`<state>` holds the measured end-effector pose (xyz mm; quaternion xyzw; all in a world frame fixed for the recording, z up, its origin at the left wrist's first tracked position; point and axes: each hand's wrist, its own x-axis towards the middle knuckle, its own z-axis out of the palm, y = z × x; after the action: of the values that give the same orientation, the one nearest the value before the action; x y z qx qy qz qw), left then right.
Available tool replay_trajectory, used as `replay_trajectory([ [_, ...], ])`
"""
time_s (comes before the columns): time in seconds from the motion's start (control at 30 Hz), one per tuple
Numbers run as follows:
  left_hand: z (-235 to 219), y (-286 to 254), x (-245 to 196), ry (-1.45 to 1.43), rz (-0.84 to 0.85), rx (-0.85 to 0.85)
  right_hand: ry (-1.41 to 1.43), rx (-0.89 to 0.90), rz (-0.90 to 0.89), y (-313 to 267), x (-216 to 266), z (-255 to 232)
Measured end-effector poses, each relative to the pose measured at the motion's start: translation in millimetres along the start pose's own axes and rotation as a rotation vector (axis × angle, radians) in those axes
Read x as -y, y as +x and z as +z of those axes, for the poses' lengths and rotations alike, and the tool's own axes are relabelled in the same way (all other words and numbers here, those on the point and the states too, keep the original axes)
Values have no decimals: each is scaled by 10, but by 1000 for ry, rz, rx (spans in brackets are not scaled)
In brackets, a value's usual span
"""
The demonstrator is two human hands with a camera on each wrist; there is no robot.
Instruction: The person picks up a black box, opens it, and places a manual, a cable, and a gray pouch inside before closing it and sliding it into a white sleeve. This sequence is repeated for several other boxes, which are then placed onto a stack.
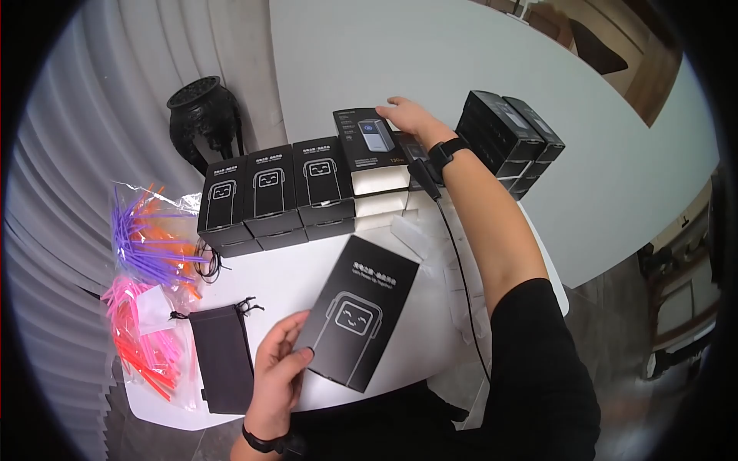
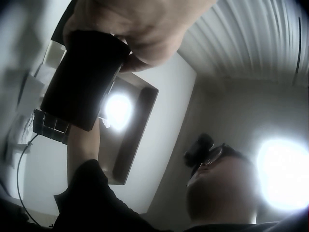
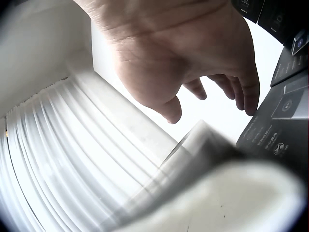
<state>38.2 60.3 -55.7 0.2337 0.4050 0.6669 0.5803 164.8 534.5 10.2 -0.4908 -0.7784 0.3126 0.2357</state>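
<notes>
My left hand (image 1: 280, 369) grips a black box (image 1: 357, 315) by its lower left corner, thumb on the front, which bears a line-drawn smiling face and white lettering. From below, in the left wrist view, that box (image 2: 84, 79) looks dark, with the left hand (image 2: 135, 24) around one end. My right hand (image 1: 415, 119) reaches over the far side of the box row, at the top edge of a black box with a power bank picture (image 1: 373, 142). In the right wrist view the right hand (image 3: 188, 53) hangs with loosely bent, spread fingers and nothing between them.
Several smiling-face boxes (image 1: 269, 184) stand stacked left of the picture box. More black boxes (image 1: 507, 134) are stacked far right. A black drawstring pouch (image 1: 223, 357) lies front left, beside bags of coloured sticks (image 1: 154, 242). A black cable (image 1: 457, 269) runs along the right arm.
</notes>
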Motion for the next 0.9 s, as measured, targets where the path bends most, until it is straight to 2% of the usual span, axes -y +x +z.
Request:
replay_trajectory([
  [0.03, 2, -15, -10, 1, -15, -4, -17, 31, -31, 94, -1, 18],
  [0.13, -43, -46, -2, 6, -37, -7, 123, 187, 47, 270, -46, 42],
  [0.23, -35, -47, 10, 70, -14, -69, 63, 152, 26, 290, -5, 88],
  [0.57, -178, -32, 107, 86, -53, -84, -259, 539, 143, -51, 687, -316],
  [0.73, -271, -39, 136, 18, -111, -47, -221, 414, 117, 161, 608, -243],
  [0.9, -274, -57, 73, 48, -99, -22, -171, 512, 76, 297, 504, -218],
])
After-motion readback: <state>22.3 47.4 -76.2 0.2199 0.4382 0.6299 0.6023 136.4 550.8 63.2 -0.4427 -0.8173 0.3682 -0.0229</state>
